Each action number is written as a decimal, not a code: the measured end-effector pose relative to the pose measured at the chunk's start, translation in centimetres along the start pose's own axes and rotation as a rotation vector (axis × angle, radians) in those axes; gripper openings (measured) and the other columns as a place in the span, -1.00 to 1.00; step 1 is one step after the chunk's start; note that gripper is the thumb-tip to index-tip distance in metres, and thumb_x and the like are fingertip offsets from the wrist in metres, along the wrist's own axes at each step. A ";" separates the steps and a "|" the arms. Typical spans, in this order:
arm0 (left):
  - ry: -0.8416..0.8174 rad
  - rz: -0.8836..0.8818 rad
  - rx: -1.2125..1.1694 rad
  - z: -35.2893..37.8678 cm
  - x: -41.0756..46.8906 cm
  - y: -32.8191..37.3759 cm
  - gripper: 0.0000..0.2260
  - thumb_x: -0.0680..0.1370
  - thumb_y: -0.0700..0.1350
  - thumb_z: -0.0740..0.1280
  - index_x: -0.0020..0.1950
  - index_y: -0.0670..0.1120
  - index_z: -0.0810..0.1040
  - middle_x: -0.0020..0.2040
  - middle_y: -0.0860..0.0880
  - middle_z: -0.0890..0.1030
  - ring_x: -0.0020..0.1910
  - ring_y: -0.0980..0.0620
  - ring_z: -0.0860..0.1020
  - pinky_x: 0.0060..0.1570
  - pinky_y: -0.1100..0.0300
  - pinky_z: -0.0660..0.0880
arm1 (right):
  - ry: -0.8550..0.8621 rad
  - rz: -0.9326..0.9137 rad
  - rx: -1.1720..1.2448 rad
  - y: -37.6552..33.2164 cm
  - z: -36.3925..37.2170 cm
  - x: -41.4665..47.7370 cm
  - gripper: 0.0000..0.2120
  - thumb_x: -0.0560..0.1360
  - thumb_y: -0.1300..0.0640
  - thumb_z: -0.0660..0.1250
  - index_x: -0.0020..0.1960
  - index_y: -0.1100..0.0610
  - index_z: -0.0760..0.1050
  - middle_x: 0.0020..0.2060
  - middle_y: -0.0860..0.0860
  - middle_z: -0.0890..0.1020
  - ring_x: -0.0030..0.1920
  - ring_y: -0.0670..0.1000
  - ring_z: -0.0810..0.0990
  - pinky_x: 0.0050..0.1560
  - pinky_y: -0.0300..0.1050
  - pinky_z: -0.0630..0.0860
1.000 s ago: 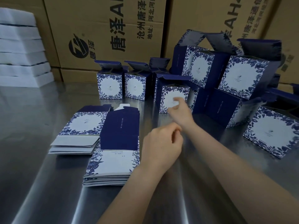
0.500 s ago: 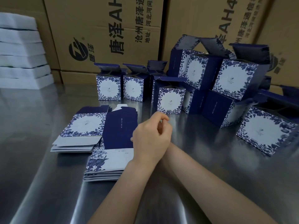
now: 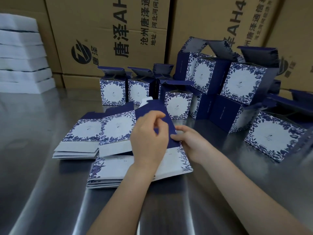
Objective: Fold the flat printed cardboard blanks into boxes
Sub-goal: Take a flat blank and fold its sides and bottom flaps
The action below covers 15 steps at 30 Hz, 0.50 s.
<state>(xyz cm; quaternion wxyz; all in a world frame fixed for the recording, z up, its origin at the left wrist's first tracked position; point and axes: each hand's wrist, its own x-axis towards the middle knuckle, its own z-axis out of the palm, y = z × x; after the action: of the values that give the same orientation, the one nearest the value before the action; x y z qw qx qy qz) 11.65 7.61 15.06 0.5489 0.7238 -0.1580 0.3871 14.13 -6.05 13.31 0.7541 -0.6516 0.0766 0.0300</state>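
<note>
Printed blank point(image 3: 118, 131) held just above the near stack point(image 3: 105, 182), gripped by the left hand point(image 3: 149, 139) and pinched at its navy edge by the right hand point(image 3: 191, 145); creases are best squared open by opposing pressure, clear of the folded boxes point(image 3: 177, 106).

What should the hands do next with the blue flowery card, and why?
Probably squeeze the blank open into a square tube. The left hand and right hand both pinch its navy panel, it is raised off the near stack, and it looks flat.
</note>
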 end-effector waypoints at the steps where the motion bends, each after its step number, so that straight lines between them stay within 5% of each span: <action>1: 0.041 -0.002 -0.001 -0.2 0.3 -0.1 -0.79 0.48 -0.21 0.22 0.00 -0.13 0.63 -0.15 0.00 0.64 -0.13 -0.08 0.56 -0.11 -0.11 0.51 | 0.009 0.002 0.019 -0.3 -1.0 -0.3 -0.76 0.53 0.45 0.24 0.09 0.19 0.49 -0.07 0.19 0.66 -0.14 0.14 0.65 -0.11 -0.01 0.62; 7: 0.231 -0.203 0.128 -1.7 2.1 -1.9 -0.60 0.44 -0.22 0.28 0.29 -0.09 0.50 0.25 -0.07 0.49 0.21 -0.11 0.42 0.17 -0.08 0.37 | 0.027 -0.060 0.083 -1.7 -5.2 -2.2 -0.69 0.56 0.41 0.22 0.22 0.14 0.49 -0.06 0.12 0.72 -0.14 0.10 0.72 -0.26 -0.06 0.63; 11: 0.041 -0.475 0.047 -1.7 2.8 -3.0 -0.35 0.48 -0.14 0.41 0.52 -0.05 0.22 0.44 -0.10 0.30 0.39 -0.10 0.32 0.32 -0.07 0.33 | 0.090 -0.163 0.130 -2.1 -6.6 -2.8 -0.65 0.56 0.40 0.19 0.27 0.14 0.48 -0.05 0.08 0.72 -0.13 0.06 0.72 -0.28 -0.08 0.63; 15: -0.204 -0.677 -0.288 -1.8 2.8 -3.1 -0.24 0.46 -0.12 0.51 0.54 0.03 0.16 0.31 0.06 0.48 0.21 0.05 0.52 0.18 0.10 0.45 | 0.169 -0.252 0.248 -1.9 -6.8 -2.8 -0.65 0.58 0.40 0.17 0.27 0.12 0.49 0.01 0.04 0.72 -0.08 0.05 0.72 -0.26 -0.07 0.63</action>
<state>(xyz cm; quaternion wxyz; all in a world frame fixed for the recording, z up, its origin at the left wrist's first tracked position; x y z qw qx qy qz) 14.79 10.85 15.21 0.7233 0.6853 -0.0165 0.0834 11.09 -12.92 14.67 0.8173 -0.5583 0.0604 -0.1290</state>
